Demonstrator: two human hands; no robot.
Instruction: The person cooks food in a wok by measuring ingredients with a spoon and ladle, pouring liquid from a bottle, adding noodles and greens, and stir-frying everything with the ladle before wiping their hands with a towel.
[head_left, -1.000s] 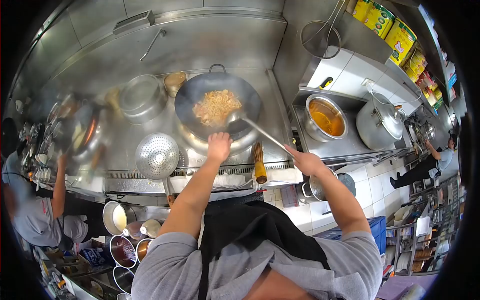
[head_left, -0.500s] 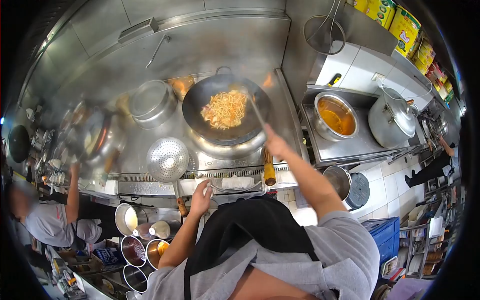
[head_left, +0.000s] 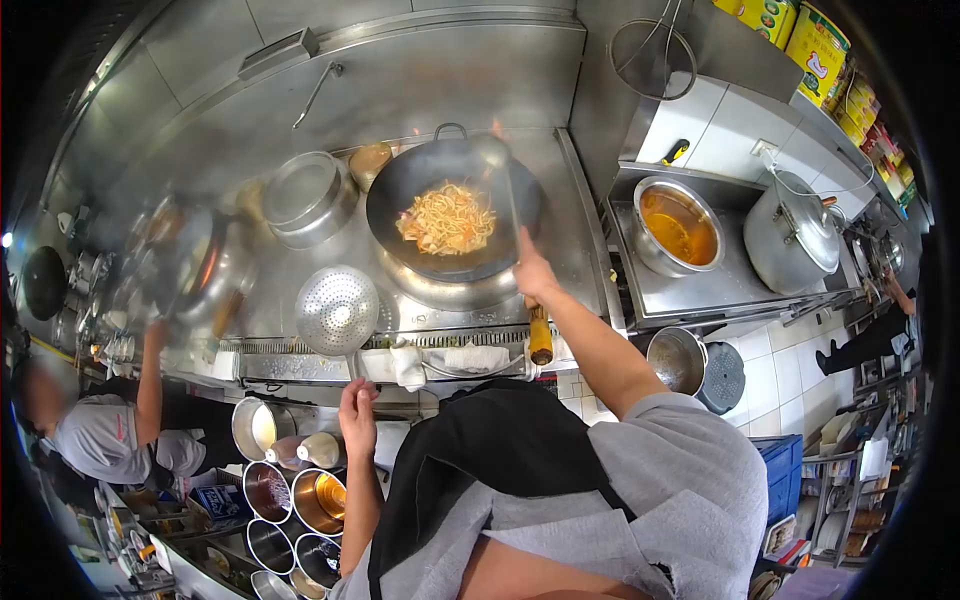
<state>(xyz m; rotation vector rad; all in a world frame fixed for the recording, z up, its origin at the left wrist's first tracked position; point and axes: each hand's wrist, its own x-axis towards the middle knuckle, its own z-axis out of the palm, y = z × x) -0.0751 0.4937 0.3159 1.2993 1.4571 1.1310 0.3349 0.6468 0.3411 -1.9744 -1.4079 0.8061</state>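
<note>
My right hand is closed around the long handle of a ladle, whose bowl is raised at the wok's far right rim. Noodles with pieces of other food lie in the dark wok on the burner. My left hand is in front of the stove's edge with its fingers curled over the handle of a perforated skimmer. The skimmer's wooden grip is hidden by the hand. Its round head rests on the stove top, left of the wok.
A lidded pot stands left of the wok. On the right are a pot of orange liquid and a large stockpot. A wooden-handled tool lies at the stove's front edge. A co-worker works at the left.
My left hand has lowered from the stove edge onto the skimmer's handle. My right hand has moved left with the ladle, its bowl now higher at the far rim. The noodles have shifted.
</note>
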